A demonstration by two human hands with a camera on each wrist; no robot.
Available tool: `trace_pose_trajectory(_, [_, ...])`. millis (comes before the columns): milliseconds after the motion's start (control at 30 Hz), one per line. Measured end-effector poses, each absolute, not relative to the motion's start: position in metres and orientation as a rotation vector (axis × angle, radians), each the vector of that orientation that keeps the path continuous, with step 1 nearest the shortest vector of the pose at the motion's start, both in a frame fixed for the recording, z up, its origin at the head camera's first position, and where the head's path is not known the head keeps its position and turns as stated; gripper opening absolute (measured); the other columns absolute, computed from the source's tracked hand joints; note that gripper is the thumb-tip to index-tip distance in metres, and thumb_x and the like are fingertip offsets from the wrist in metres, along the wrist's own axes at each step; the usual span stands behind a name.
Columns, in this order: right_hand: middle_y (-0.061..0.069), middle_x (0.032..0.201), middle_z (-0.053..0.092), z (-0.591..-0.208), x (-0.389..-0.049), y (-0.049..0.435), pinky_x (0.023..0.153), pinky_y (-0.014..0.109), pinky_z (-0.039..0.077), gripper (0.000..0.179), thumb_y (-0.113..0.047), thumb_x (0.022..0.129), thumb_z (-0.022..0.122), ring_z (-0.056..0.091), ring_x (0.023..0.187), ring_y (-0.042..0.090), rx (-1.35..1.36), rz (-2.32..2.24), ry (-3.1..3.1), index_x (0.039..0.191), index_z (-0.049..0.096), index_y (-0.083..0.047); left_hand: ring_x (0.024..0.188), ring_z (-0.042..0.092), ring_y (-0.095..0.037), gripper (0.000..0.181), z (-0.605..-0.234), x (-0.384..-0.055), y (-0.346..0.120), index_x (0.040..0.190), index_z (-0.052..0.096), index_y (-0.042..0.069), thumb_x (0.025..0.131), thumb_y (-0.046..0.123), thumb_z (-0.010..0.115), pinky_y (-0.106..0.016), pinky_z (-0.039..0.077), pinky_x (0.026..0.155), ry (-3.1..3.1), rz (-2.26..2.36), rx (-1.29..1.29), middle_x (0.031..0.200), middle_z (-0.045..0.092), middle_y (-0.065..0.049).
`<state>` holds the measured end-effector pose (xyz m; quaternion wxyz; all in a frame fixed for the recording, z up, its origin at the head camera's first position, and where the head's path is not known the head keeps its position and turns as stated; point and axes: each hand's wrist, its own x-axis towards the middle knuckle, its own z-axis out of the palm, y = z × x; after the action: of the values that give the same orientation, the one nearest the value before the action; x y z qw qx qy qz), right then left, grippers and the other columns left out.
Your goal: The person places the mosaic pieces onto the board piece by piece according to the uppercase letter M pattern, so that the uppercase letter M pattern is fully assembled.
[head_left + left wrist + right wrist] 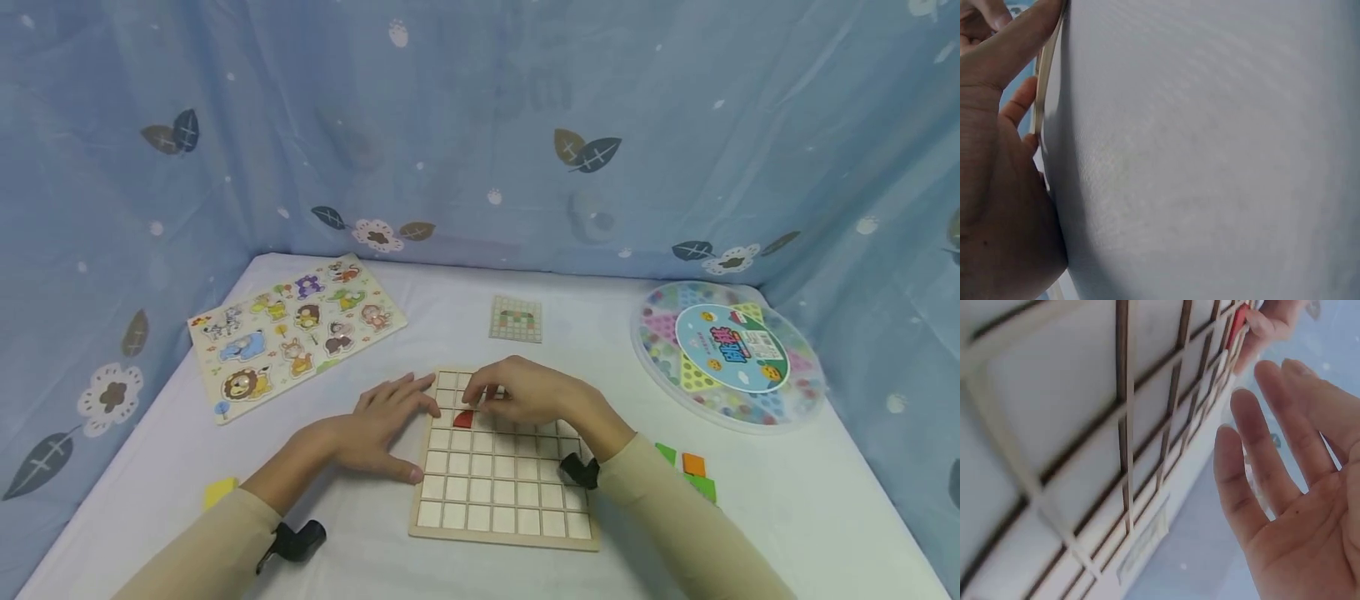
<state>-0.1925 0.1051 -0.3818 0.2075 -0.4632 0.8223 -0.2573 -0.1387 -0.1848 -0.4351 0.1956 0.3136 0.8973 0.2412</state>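
A wooden grid board (pixel 504 493) of square cells lies on the white-covered table. One red quarter-round piece (pixel 463 419) sits in its upper left part. My left hand (pixel 378 427) rests along the board's left edge, thumb and fingers spread, the fingertips near the red piece. Over the upper cells hovers my right hand (pixel 525 390), its fingertips just above and right of the red piece. In the right wrist view, the right hand's fingers (pixel 1250 434) are loosely extended and hold nothing. The left wrist view has the left hand (pixel 997 144) touching the board's side.
Behind the board lies a small pattern card (pixel 516 319). An animal puzzle (pixel 330 361) is at back left, a round clear-lidded game box (pixel 731 337) at right. Green and orange pieces (pixel 693 465) lie beside the right forearm, a yellow piece (pixel 220 492) by the left.
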Motion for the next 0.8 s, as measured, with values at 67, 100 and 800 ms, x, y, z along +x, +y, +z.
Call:
trace_pose_trajectory(67, [-0.002,0.118,0.074,-0.379,-0.192,0.107,0.088,0.027,0.057,0.019,-0.007,0.101,0.065,0.069,0.103,0.011,-1.290,-0.717,2.285,0.118,0.073,-0.012,0.158,-0.002,-0.038,0.077,-0.435,-0.138,-0.186,0.137,0.043,0.034,0.078,0.070,0.076,-0.071,0.008,0.117,2.515,0.672,0.869,0.174,0.005,-0.002])
trace_pose_trajectory(100, [-0.002,0.119,0.073,-0.379,-0.192,0.107,0.088,0.027,0.057,0.020,-0.007,0.101,0.065,0.069,0.103,0.011,-1.291,-0.719,2.281,0.118,0.072,-0.012,0.158,-0.002,-0.038,0.077,-0.435,-0.138,-0.186,0.137,0.043,0.034,0.078,0.070,0.076,-0.071,0.007,0.117,2.517,0.673,0.866,0.174,0.005,-0.002])
trace_pose_trajectory(800, [-0.009,0.121,0.073,-0.388,-0.189,0.106,0.094,0.026,0.054,0.022,-0.012,0.102,0.065,0.068,0.106,0.008,-1.267,-0.681,2.218,0.121,0.073,-0.018,0.159,-0.002,-0.037,0.077,-0.430,-0.137,-0.182,0.138,0.042,0.034,0.078,0.067,0.078,-0.070,0.005,0.118,2.503,0.690,0.869,0.174,0.005,-0.003])
